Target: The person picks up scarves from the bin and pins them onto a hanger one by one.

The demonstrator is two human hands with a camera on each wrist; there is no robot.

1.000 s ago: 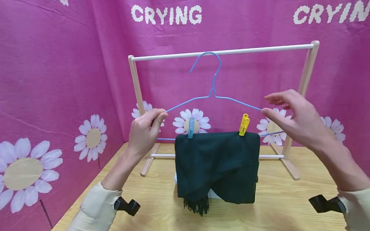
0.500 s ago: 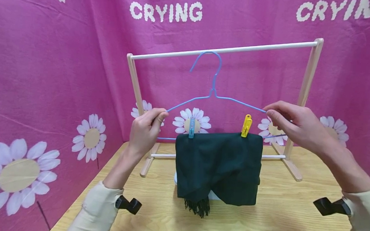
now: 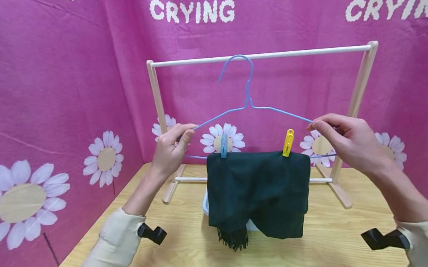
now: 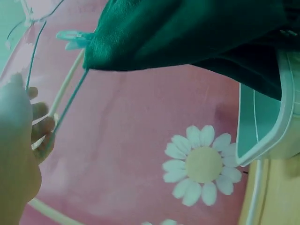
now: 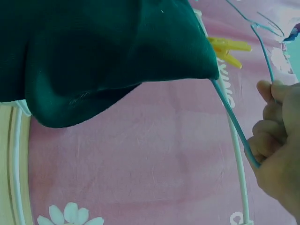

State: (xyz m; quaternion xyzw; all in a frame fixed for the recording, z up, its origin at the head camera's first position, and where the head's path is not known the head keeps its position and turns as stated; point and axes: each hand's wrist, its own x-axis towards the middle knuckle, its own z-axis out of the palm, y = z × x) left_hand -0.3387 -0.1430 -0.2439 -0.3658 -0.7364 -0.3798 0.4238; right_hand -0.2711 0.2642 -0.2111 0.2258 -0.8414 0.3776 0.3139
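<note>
A blue wire hanger point(image 3: 218, 117) is held up between both hands, its hook in front of the rack's top bar in the head view. My left hand point(image 3: 170, 149) grips its left shoulder; my right hand point(image 3: 353, 141) pinches the right one. Over the hanger's lower bar drapes a folded dark green scarf point(image 3: 258, 191) with a fringe hanging at its lower left. A blue clothespin point(image 3: 224, 146) clips the scarf's top edge on the left, a yellow clothespin point(image 3: 288, 143) on the right. The left wrist view shows my left fingers point(image 4: 41, 124) around the wire.
Behind the hanger stands a small wooden rack point(image 3: 361, 84) with a white top bar point(image 3: 293, 53). A white basket point(image 4: 262, 150) sits under the scarf on the wooden table point(image 3: 180, 243). Pink flowered cloth point(image 3: 189, 41) covers the back and left side.
My right hand, loosely open a second ago, has closed on the hanger's right shoulder. Hanger and scarf have since risen slightly and shifted a little right, with the hanger turning slightly.
</note>
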